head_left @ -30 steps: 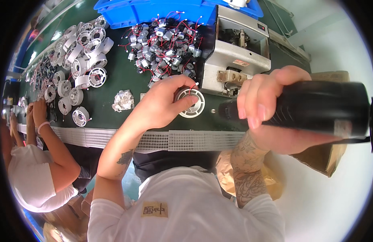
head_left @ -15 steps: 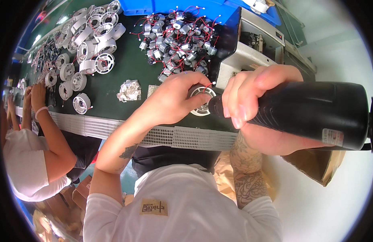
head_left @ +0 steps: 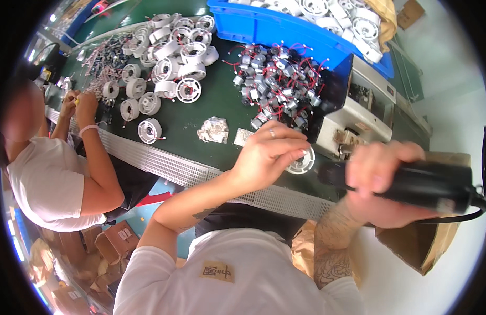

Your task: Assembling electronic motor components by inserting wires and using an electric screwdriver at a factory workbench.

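Observation:
My right hand [head_left: 377, 178] is wrapped round a thick black electric screwdriver [head_left: 432, 181], held nearly level with its nose pointing left. To the left of that nose, a white round plastic housing [head_left: 307, 161] sits at the near side of the table, partly hidden behind my left fingers. My left hand [head_left: 269, 155] is over the housing, thumb and fingertips pinched together. Whether they grip the rim or some small part cannot be made out. A gap separates the screwdriver's nose from the housing.
Behind my hands lies a heap of small motors with red wires [head_left: 280, 84]. White housings [head_left: 169, 58] are piled farther left. A blue bin [head_left: 285, 31] stands behind, a metal machine [head_left: 353, 115] at right. A co-worker's hands [head_left: 83, 105] work at far left.
The screwdriver has drawn back to the right, off the housing. My left thumb has lifted out of the housing and now meets the fingertips. The whole view has shifted.

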Motion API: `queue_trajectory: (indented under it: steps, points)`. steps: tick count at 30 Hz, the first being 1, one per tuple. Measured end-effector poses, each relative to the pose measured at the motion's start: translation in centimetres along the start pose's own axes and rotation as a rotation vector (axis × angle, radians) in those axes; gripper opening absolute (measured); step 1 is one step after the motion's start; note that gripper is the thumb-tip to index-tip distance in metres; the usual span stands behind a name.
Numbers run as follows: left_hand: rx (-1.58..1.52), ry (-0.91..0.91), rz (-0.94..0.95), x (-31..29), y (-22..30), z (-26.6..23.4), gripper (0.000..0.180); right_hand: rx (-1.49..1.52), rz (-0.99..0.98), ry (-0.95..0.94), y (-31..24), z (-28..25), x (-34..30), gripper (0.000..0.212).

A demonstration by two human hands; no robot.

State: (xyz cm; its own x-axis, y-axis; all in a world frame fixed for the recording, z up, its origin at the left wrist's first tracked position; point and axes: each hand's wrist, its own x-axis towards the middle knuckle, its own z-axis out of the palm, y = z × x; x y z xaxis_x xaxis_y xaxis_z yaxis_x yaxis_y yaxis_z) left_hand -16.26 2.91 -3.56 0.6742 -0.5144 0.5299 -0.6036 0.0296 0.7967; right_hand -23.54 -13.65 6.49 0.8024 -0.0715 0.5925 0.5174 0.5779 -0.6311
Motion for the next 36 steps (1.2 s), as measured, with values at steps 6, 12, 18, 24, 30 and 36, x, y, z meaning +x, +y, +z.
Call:
queue_trajectory:
  steps: [6,12,18,24,30,36]
  points:
    - [0.466,0.596,-0.348,4.6,-1.0,-14.3,0.025,-0.157,-0.125,0.202,-3.4,-2.9,-1.6,0.094]
    - [1.011,0.555,-0.661,5.9,-8.0,-28.3,0.036,-0.094,-0.05,0.284,-1.7,-3.6,-2.2,0.103]
    - [0.833,0.383,-0.197,13.9,-5.6,-18.2,0.032,-0.095,-0.011,0.208,-1.0,-3.6,-2.6,0.094]
    - [0.836,0.114,0.457,21.2,-7.9,-8.1,0.045,-0.026,0.047,0.287,0.1,-4.3,-2.9,0.105]
    - [0.789,0.062,0.021,19.5,-1.3,-6.4,0.024,-0.144,0.03,0.21,-0.2,-5.0,-2.6,0.094]
    - [0.613,0.084,0.16,14.1,-1.7,-6.9,0.03,-0.098,0.03,0.172,0.0,-4.9,-2.7,0.096]
